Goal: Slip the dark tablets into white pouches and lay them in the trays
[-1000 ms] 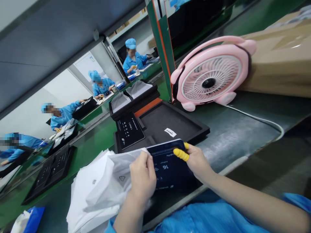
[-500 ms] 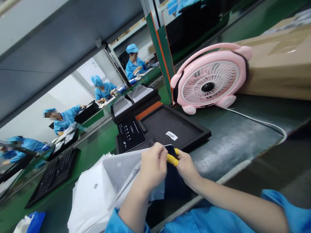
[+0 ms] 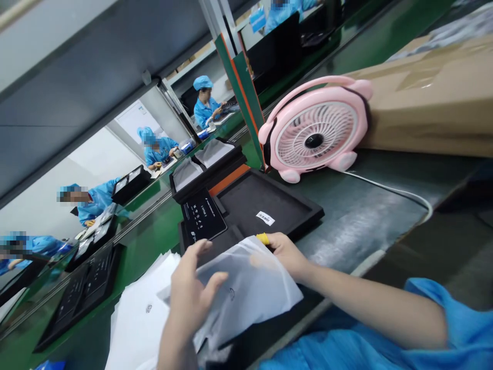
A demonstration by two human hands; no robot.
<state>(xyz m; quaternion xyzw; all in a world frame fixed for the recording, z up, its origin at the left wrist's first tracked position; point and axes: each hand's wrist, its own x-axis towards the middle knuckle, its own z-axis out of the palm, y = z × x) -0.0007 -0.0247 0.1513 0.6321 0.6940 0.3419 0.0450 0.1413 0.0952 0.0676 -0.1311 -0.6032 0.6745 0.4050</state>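
White bag [image 3: 258,303]: one, thin, cloudy, with a small printed mark; found between the two hands, near the front edge of the bench [image 3: 354,226]. Its long axis appears to be slanted, run from the left hand's side toward the right and slightly up. Whether anything is contained cannot be told.

Right hand [image 3: 288,257]: one, nearer to the bag and in contact with it. The bag's upper corner is grasped; a yellow finger cap [image 3: 263,238] is shown at the rim, and other fingers are seen dimly through the film.

Left hand [image 3: 188,293]: one, opened wide, thumb set well apart from fingers, nothing gripped. It is placed at the bag's left end; contact with the film cannot be made out.

Stack of white bags [image 3: 131,318]: one, beside the left hand.

Black tray [image 3: 246,192]: one, beyond the hands; a tablet [image 3: 204,213] is held in its left part.
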